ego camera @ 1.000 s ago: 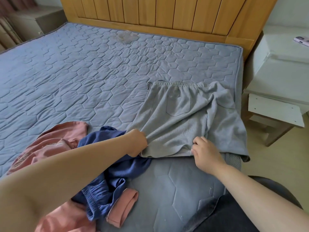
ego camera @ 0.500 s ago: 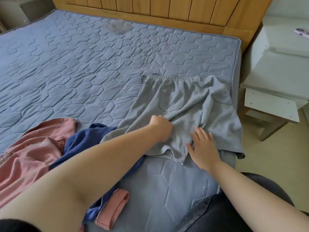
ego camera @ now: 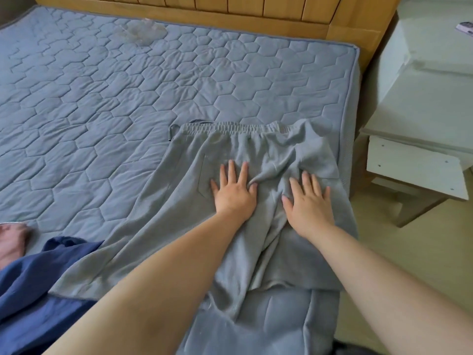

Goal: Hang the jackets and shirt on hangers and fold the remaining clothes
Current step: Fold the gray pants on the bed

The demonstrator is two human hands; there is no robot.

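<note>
Two crumpled items lie at left: pink garment [ego camera: 10, 239], navy garment [ego camera: 30, 283]. Left hand [ego camera: 234, 193] and right hand [ego camera: 309, 203] press flat, fingers spread, slightly apart, on grey shorts [ego camera: 166, 213] spread near the right edge of the quilted mattress [ego camera: 102, 98]. Shorts judged light, limp jersey; grip at elastic waistband or hem corners.

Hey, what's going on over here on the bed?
A person is flattening grey shorts on the bed. The left hand and right hand lie open, side by side, pressing on the middle of the shorts. A blue garment and a pink garment lie crumpled at the left edge, not yet folded.
</note>
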